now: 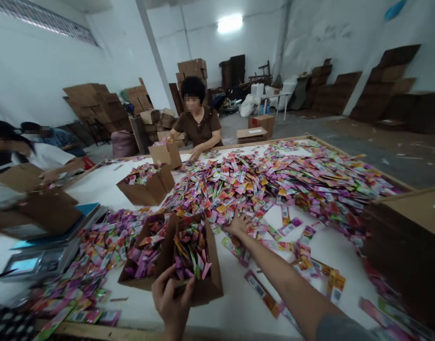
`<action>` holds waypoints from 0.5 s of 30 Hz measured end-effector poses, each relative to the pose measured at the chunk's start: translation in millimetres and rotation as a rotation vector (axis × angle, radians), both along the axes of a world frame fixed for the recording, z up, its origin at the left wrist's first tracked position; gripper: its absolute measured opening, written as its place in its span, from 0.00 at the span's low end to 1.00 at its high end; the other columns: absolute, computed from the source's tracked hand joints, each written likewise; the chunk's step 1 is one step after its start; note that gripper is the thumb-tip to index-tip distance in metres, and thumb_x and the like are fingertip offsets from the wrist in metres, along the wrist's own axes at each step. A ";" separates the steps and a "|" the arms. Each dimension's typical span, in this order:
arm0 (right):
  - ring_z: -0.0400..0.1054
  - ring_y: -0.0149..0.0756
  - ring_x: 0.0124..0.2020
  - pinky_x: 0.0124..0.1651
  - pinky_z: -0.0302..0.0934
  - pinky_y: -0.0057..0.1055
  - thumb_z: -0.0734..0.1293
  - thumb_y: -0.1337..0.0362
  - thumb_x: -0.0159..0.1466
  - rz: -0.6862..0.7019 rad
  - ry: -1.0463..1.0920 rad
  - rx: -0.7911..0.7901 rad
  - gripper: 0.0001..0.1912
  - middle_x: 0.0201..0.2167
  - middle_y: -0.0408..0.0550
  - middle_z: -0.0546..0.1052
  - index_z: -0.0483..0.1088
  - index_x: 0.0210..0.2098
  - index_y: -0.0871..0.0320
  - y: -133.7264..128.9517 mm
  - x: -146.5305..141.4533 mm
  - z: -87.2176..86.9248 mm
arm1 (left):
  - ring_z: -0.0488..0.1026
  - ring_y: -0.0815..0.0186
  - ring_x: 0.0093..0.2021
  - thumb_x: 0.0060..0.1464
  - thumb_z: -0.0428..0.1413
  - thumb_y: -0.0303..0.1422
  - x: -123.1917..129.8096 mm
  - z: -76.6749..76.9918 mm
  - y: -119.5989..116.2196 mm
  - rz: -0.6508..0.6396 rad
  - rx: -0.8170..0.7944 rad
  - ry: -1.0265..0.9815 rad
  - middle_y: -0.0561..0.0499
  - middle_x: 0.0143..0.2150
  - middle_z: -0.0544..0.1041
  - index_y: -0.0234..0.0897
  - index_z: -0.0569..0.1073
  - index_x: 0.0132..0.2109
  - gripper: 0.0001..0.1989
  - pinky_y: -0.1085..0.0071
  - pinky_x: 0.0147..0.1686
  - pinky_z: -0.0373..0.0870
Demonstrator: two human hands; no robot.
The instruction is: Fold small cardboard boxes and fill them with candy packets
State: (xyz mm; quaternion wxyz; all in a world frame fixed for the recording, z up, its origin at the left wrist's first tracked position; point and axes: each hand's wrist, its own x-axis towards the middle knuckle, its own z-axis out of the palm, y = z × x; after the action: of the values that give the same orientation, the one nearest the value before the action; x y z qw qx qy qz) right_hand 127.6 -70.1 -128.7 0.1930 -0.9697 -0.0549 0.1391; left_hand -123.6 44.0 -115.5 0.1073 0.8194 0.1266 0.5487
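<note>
My left hand [173, 303] holds the near edge of a brown cardboard box [199, 255] that stands on the white bench [238, 308]; the fingers are curled over the box wall and the grip is closed on it. The box is open at the top and full of colourful sachets [190, 248] in pink, green and purple. My right hand [238, 225] is stretched out to the right of the box and lies flat on the edge of the big heap of sachets [291, 175], with the fingers spread; I cannot tell if it has hold of any of them. Just to the left of my box, and touching it, is a second open box [144, 255] with the same sachets inside. Further left of it there is a weighing scale [36, 260]. Beyond my box, a third box [148, 182] stands on the bench, and behind it a person in a brown shirt [199, 125] sits at the far side of the bench.
</note>
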 end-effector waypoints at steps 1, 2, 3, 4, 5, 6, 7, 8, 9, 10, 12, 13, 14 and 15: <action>0.51 0.66 0.61 0.58 0.45 0.59 0.71 0.57 0.51 0.035 -0.027 -0.014 0.43 0.61 0.71 0.56 0.54 0.61 0.62 3.4 -5.0 -2.0 | 0.68 0.62 0.36 0.51 0.59 0.35 0.5 3.1 -1.1 0.032 0.011 0.010 0.46 0.38 0.72 0.40 0.67 0.27 0.09 0.64 0.36 0.63; 0.55 0.62 0.60 0.57 0.48 0.54 0.68 0.62 0.54 0.080 -0.044 0.002 0.36 0.59 0.70 0.59 0.56 0.60 0.63 3.2 -7.5 -1.9 | 0.68 0.61 0.36 0.51 0.59 0.36 0.6 7.2 -2.4 0.063 0.020 0.016 0.46 0.38 0.72 0.40 0.68 0.29 0.09 0.64 0.36 0.63; 0.59 0.57 0.57 0.56 0.52 0.48 0.65 0.68 0.55 0.133 -0.045 0.026 0.32 0.57 0.68 0.62 0.58 0.59 0.63 -0.7 -6.9 0.4 | 0.68 0.61 0.36 0.50 0.60 0.37 0.1 12.1 -3.7 0.085 0.032 0.021 0.46 0.37 0.72 0.40 0.68 0.31 0.09 0.63 0.37 0.63; 0.62 0.53 0.55 0.54 0.55 0.43 0.63 0.72 0.55 0.185 -0.042 0.045 0.29 0.55 0.66 0.66 0.61 0.57 0.64 -7.6 -3.1 4.7 | 0.68 0.61 0.36 0.49 0.61 0.37 -0.8 17.6 -4.9 0.090 0.045 0.034 0.47 0.37 0.72 0.39 0.69 0.33 0.09 0.63 0.38 0.63; 0.65 0.50 0.52 0.52 0.57 0.39 0.62 0.75 0.54 0.232 -0.039 0.065 0.28 0.52 0.64 0.69 0.63 0.55 0.64 -16.2 3.4 11.3 | 0.69 0.61 0.36 0.48 0.61 0.37 -2.0 23.3 -5.7 0.074 0.058 0.057 0.47 0.36 0.72 0.39 0.69 0.35 0.10 0.62 0.39 0.62; 0.66 0.48 0.50 0.50 0.59 0.36 0.61 0.76 0.53 0.276 -0.040 0.085 0.26 0.49 0.61 0.71 0.65 0.53 0.64 -25.5 11.5 20.2 | 0.69 0.61 0.37 0.48 0.61 0.37 -3.4 28.9 -6.0 0.038 0.060 0.090 0.47 0.37 0.72 0.39 0.70 0.37 0.11 0.62 0.40 0.62; 0.67 0.46 0.48 0.49 0.59 0.34 0.60 0.77 0.52 0.318 -0.047 0.106 0.25 0.46 0.58 0.73 0.67 0.50 0.63 -34.2 20.1 31.6 | 0.69 0.61 0.38 0.49 0.61 0.37 -4.8 33.8 -5.7 -0.009 0.040 0.125 0.47 0.37 0.72 0.39 0.70 0.39 0.11 0.62 0.42 0.63; 0.67 0.44 0.47 0.48 0.59 0.32 0.60 0.77 0.52 0.351 -0.060 0.129 0.24 0.44 0.54 0.75 0.69 0.48 0.62 -41.2 28.0 45.8 | 0.69 0.61 0.39 0.50 0.59 0.36 -5.9 37.8 -4.9 -0.058 0.001 0.150 0.47 0.38 0.72 0.38 0.70 0.41 0.11 0.63 0.42 0.63; 0.68 0.42 0.46 0.48 0.59 0.31 0.60 0.77 0.51 0.396 -0.076 0.155 0.23 0.43 0.51 0.75 0.69 0.47 0.60 -45.7 34.3 62.6 | 0.69 0.61 0.41 0.52 0.58 0.37 -6.8 40.7 -3.5 -0.095 -0.058 0.162 0.46 0.39 0.71 0.38 0.70 0.43 0.12 0.63 0.43 0.64; 0.68 0.41 0.45 0.47 0.59 0.29 0.61 0.77 0.51 0.465 -0.094 0.185 0.23 0.42 0.48 0.76 0.70 0.46 0.59 -47.2 38.1 82.1 | 0.69 0.60 0.43 0.53 0.57 0.37 -7.2 42.6 -1.7 -0.116 -0.131 0.160 0.46 0.41 0.71 0.38 0.70 0.44 0.13 0.63 0.43 0.65; 0.68 0.39 0.42 0.45 0.59 0.28 0.62 0.76 0.49 0.698 -0.122 0.241 0.23 0.41 0.46 0.76 0.71 0.44 0.59 -40.0 36.3 126.5 | 0.69 0.60 0.44 0.53 0.55 0.39 -6.9 44.3 2.5 -0.116 -0.321 0.129 0.45 0.42 0.71 0.37 0.69 0.46 0.14 0.63 0.43 0.66; 0.68 0.38 0.41 0.43 0.59 0.27 0.62 0.76 0.48 0.860 -0.124 0.258 0.23 0.39 0.45 0.76 0.71 0.43 0.60 -31.5 30.5 149.7 | 0.70 0.60 0.43 0.53 0.55 0.40 -6.2 45.0 4.9 -0.111 -0.433 0.106 0.45 0.42 0.71 0.37 0.69 0.46 0.15 0.64 0.42 0.67; 0.68 0.37 0.39 0.41 0.59 0.26 0.63 0.76 0.47 1.032 -0.110 0.260 0.22 0.38 0.45 0.76 0.72 0.41 0.60 -20.2 21.9 172.0 | 0.70 0.60 0.43 0.53 0.55 0.42 -5.3 46.2 7.5 -0.109 -0.553 0.075 0.46 0.42 0.72 0.37 0.69 0.46 0.17 0.64 0.42 0.67; 0.67 0.36 0.37 0.40 0.59 0.26 0.63 0.76 0.46 1.187 -0.076 0.240 0.21 0.36 0.44 0.76 0.72 0.40 0.60 -6.4 11.1 192.1 | 0.71 0.61 0.42 0.53 0.54 0.43 -4.3 48.3 10.4 -0.112 -0.667 0.036 0.45 0.42 0.72 0.36 0.68 0.46 0.18 0.65 0.42 0.68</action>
State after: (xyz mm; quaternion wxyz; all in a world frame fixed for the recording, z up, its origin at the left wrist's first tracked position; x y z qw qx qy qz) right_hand 138.7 -76.5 63.4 0.1883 -0.7494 -0.6084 0.1810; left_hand -127.8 54.5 -67.3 0.3970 0.7545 0.2558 0.4557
